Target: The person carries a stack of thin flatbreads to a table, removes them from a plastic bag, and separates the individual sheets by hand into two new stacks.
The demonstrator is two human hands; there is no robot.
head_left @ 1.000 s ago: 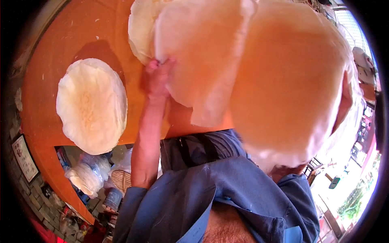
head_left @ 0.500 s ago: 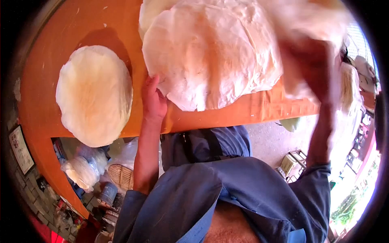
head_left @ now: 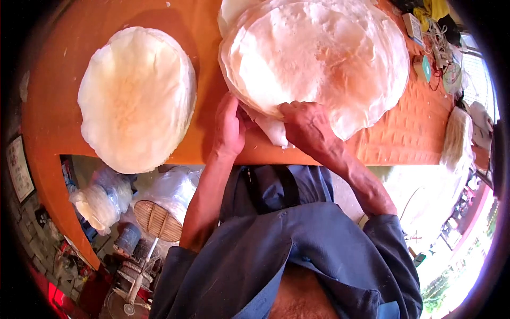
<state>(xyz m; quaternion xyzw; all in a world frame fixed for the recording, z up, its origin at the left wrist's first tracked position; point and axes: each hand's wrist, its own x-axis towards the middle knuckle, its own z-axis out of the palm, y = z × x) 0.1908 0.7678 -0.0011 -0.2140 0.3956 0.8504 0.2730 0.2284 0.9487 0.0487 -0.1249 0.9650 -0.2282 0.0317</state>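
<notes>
A pile of thin, round, pale sheets [head_left: 319,58], wrinkled and ragged at the rim, lies on the orange table [head_left: 404,125]. My right hand [head_left: 311,125] is closed, pinching the near rim of the top sheet between thumb and fingers. At the pile's near left edge is my left hand [head_left: 229,130], its thumb against the rim and its fingers curled partly out of sight beneath it. A folded corner of a lower sheet [head_left: 273,130] hangs out between my hands. To the left lies a smaller stack of similar round sheets [head_left: 135,101].
Cables and a white power strip [head_left: 413,27] lie at the table's far right, near a small round container [head_left: 423,68]. Below the table's left side are plastic bags [head_left: 103,199], a woven bamboo piece [head_left: 158,219] and a bucket [head_left: 127,239].
My right hand swung in from the right, where it held a blurred sheet, to the pile's near rim. A round sheet now lies spread on top. My left hand shifted slightly right in view.
</notes>
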